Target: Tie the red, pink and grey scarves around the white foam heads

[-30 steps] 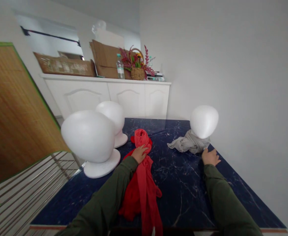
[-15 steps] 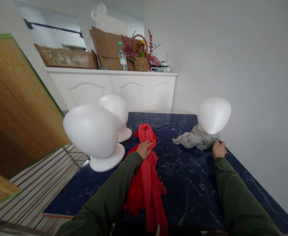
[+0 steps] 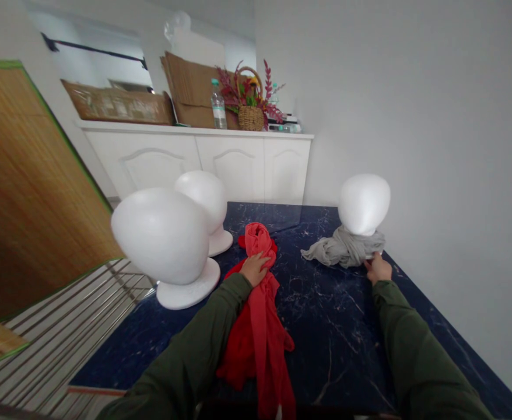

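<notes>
Pinches the grey scarf [image 3: 341, 252] at its near edge with the right hand [image 3: 378, 270], grip closed on fabric bunched round a foam head [image 3: 364, 203] on the worktop [image 3: 326, 326]. Clasps a red scarf [image 3: 260, 318] under the left hand [image 3: 256, 268], fingers curled over it. Likely soft, light, slippery — best gathered in a bunch.

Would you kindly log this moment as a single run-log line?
left hand: on red scarf | right hand: gripping grey scarf at foam head base | surface: dark marble table
</notes>
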Available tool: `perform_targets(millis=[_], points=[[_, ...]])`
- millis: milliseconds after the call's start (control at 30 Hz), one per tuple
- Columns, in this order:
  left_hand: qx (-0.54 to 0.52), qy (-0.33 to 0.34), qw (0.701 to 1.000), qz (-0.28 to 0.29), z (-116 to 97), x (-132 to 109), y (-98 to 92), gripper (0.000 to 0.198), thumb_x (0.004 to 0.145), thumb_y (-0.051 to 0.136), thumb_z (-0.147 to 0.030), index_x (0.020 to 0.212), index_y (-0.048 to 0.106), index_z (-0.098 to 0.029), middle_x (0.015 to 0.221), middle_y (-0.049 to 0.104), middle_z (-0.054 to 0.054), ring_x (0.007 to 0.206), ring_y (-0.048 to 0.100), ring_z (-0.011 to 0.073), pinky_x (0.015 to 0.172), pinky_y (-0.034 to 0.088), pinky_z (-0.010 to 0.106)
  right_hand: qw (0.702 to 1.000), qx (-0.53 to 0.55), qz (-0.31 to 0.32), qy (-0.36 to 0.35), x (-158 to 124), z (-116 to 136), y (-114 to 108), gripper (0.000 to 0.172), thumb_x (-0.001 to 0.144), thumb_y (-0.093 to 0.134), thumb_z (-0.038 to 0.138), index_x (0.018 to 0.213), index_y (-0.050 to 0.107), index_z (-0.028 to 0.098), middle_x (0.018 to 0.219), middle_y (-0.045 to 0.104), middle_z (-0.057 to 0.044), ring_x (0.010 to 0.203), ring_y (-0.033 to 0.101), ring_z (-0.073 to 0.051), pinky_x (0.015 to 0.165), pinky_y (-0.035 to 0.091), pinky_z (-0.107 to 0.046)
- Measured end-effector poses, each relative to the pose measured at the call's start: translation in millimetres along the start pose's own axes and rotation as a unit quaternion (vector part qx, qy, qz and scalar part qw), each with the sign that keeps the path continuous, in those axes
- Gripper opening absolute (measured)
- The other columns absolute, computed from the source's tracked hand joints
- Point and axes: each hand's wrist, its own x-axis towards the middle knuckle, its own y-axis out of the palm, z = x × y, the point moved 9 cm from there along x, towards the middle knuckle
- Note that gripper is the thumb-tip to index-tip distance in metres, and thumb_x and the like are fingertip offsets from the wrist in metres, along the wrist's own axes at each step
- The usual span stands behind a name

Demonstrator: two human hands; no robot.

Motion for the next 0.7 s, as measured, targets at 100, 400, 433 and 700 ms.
perform_targets(millis=[100,400,433,700], points=[[0.0,-0.001,1.0,-0.004,1,1,0.5,0.043,0.076,0.047,-0.023,0.119,0.05,-0.02,0.133,0.039,0.012,0.119,0.04,0.0244,0.099,0.03,0.043,0.993,0.088,0.052,0.067,-7,-8,11,0.013,0.074,0.047,0.029,0.079,0.041,0.02,0.076,0.056,-0.007,0.078,0.059,-0.02,0.061,0.052,-0.029],[-0.016,-0.022,0.996,-0.084,-6,-6,-28.1,0.046,0.077,0.047,-0.04,0.119,0.049,-0.02,0.131,0.039,0.013,0.121,0.034,0.0318,0.097,0.026,0.053,0.94,0.261,0.113,0.188,-54,-11,33,0.005,0.078,0.039,0.021,0.077,0.043,0.021,0.078,0.06,-0.005,0.073,0.062,-0.017,0.07,0.053,-0.033],[-0.027,-0.005,0.993,-0.114,-12,-10,-39.0,0.046,0.077,0.046,-0.043,0.117,0.051,-0.019,0.128,0.043,0.013,0.119,0.036,0.0302,0.097,0.027,0.05,0.936,0.272,0.119,0.19,-64,-8,37,0.005,0.078,0.04,0.02,0.077,0.044,0.021,0.076,0.06,-0.003,0.071,0.062,-0.016,0.071,0.053,-0.032],[-0.098,0.162,0.975,-0.118,-105,-53,-64.2,0.056,0.062,0.058,-0.056,0.099,0.052,-0.015,0.094,0.056,0.009,0.088,0.053,0.0224,0.08,0.043,0.035,0.877,0.389,0.216,0.181,-181,32,84,0.012,0.067,0.058,0.026,0.074,0.049,0.021,0.077,0.064,0.0,0.071,0.062,-0.015,0.068,0.054,-0.028]])
